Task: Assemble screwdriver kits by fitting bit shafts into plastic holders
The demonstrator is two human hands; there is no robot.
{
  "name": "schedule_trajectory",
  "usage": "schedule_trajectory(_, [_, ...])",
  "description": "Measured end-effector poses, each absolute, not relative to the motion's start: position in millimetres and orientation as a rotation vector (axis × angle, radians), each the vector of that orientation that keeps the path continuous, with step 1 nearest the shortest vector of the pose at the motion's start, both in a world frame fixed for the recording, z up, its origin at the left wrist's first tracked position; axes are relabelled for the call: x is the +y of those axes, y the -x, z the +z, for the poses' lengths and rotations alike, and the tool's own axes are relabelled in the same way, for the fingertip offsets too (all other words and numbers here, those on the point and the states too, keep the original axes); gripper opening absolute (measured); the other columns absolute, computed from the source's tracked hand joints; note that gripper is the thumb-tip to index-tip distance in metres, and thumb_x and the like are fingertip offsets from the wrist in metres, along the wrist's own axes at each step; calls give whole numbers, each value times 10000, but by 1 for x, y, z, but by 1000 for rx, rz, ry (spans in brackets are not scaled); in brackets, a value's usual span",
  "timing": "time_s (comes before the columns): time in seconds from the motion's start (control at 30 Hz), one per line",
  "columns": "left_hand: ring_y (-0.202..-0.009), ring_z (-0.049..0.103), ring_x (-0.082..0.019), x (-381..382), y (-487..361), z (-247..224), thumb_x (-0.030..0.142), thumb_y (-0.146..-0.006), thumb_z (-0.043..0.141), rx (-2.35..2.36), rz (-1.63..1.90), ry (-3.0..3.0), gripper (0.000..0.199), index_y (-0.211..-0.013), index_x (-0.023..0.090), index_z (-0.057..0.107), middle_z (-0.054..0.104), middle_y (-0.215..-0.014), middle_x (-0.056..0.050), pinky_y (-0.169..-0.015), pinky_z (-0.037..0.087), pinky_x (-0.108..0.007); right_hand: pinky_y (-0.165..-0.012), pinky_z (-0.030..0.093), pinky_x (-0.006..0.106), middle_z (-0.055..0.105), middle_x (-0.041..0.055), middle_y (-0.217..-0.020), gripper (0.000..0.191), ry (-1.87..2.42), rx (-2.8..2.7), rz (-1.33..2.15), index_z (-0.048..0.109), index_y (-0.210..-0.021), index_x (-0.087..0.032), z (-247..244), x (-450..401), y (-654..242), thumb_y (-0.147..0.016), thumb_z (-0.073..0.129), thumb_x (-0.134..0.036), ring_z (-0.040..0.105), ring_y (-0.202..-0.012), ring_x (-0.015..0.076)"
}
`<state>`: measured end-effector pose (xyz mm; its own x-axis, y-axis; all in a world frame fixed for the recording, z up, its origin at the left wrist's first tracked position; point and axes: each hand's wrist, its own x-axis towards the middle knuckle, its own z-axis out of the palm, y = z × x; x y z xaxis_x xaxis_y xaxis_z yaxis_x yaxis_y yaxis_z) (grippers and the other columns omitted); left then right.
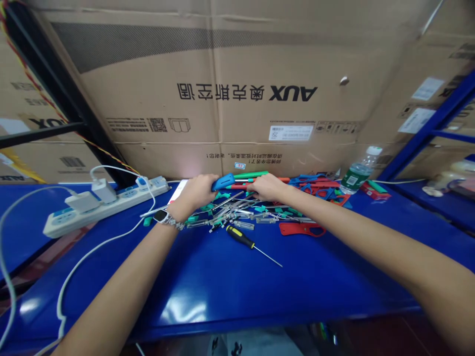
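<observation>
My left hand (200, 191) is closed around a blue plastic piece (223, 182) at the back of the blue table. To its right, my right hand (267, 188) is closed at the red and green parts; what its fingers hold is hidden. A green strip (250, 174) lies behind the hands. Below them spreads a pile of metal shafts, green pieces and clear handles (244, 225). In front of the pile rests a black and yellow screwdriver (240, 237), its tip pointing right. A red plastic piece (301, 229) with a loop lies right of it.
A white power strip (111, 205) with plugs and cables is at the left. Red and blue parts (319, 188) are heaped right of my hands, beside a water bottle (358, 173) and a red box (374, 190). A large cardboard sheet (241, 64) stands behind the table (230, 291).
</observation>
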<state>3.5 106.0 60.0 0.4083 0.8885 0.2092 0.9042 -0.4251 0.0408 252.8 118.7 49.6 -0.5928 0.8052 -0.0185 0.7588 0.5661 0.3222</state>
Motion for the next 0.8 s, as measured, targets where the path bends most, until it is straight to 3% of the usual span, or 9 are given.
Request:
schedule_trajectory(0.2, [-963, 747, -324, 117, 12, 51, 286, -906, 604, -1699, -38, 2504, 262, -1121, 215, 734, 788, -1058, -129, -808, 530, -360, -662, 397, 337, 792, 137, -967, 323, -1333, 2594, 426, 794, -1143, -226, 51, 121, -238, -878, 614, -183, 721, -879, 288])
schedule_trajectory(0.3, [-945, 749, -314, 119, 11, 48, 346, -899, 633, -1712, -40, 2515, 282, -1121, 208, 740, 787, -1037, -130, -811, 533, -354, -664, 425, 345, 790, 134, -975, 292, -1379, 2565, 300, 814, -1054, -216, 58, 120, -231, -821, 639, -184, 715, -878, 292])
schedule_trajectory(0.4, [-942, 744, -311, 119, 9, 43, 369, -915, 625, -1714, -72, 2519, 272, -1093, 200, 744, 783, -1008, -132, -804, 528, -356, -678, 446, 347, 790, 123, -1001, 275, -1460, 2595, 214, 818, -1012, -227, 62, 119, -229, -878, 578, -218, 715, -891, 285])
schedule_trajectory(0.5, [-928, 740, -285, 117, 6, 36, 356, -920, 629, -1724, -70, 2534, 223, -1054, 218, 743, 783, -981, -104, -785, 520, -330, -692, 453, 346, 790, 130, -1029, 276, -1483, 2569, 241, 814, -1012, -224, 60, 118, -229, -902, 563, -189, 724, -939, 293])
schedule_trajectory(0.8, [-950, 710, -265, 112, 0, 34, 331, -957, 640, -1664, -145, 2631, 219, -1087, 176, 723, 761, -1043, -104, -838, 525, -332, -725, 494, 364, 794, 115, -1098, 306, -1448, 2505, 180, 825, -1058, -239, 65, 129, -229, -779, 721, -172, 731, -991, 312])
